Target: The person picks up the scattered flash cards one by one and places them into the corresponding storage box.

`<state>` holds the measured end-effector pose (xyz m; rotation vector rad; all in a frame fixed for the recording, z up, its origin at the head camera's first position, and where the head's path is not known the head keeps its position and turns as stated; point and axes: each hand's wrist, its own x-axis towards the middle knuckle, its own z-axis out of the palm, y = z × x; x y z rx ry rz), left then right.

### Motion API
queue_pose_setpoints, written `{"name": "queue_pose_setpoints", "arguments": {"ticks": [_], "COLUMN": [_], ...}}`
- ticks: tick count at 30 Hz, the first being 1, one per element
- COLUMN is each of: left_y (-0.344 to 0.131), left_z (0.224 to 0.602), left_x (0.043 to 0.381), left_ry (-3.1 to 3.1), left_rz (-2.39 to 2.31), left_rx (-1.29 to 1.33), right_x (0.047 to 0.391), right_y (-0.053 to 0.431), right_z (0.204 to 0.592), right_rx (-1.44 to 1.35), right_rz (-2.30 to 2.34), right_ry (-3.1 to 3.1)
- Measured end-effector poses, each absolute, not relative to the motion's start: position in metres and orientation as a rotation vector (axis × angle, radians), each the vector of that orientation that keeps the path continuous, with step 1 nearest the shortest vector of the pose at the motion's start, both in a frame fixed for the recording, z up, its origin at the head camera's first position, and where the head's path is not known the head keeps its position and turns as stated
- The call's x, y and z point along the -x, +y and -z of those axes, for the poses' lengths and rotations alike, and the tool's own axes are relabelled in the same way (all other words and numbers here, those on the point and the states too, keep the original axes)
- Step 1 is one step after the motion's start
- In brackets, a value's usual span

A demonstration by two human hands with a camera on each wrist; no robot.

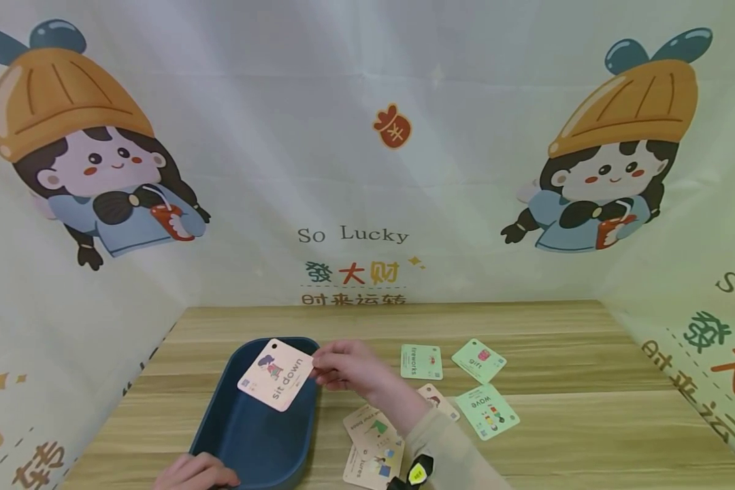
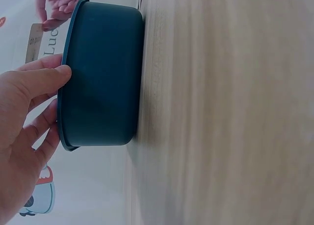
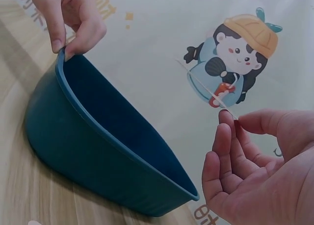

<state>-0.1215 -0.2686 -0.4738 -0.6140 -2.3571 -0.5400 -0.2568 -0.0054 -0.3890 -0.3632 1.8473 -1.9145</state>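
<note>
Sleeve (image 1: 452, 446) partly hiding peach cards (image 1: 367, 429)
Right hand (image 1: 350, 367) pinches "sit down" card (image 1: 274, 378) over blue bin (image 1: 260, 435); left hand (image 1: 196, 474) grips rim (image 2: 60, 118).

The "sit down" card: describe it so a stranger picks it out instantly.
On the wooden table, find the blue bin. In the head view, a pale pink card overlaps its opening, pinched in the person's right grip. It alone is held up; the other cards lie on the table, right of the bin.
</note>
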Motion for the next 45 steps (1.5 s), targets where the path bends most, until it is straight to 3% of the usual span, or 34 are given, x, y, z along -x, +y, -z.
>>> {"name": "queue_pose_setpoints", "arguments": {"ticks": [45], "left_y": [-0.266], "left_z": [0.473], "left_x": [0.119], "left_ry": [-2.365], "left_rz": [0.557], "left_rx": [0.580], "right_x": [0.250], "right_y": [-0.011], "right_z": [0.395], "right_rx": [0.293], "right_rz": [1.867], "right_ry": [1.928]}}
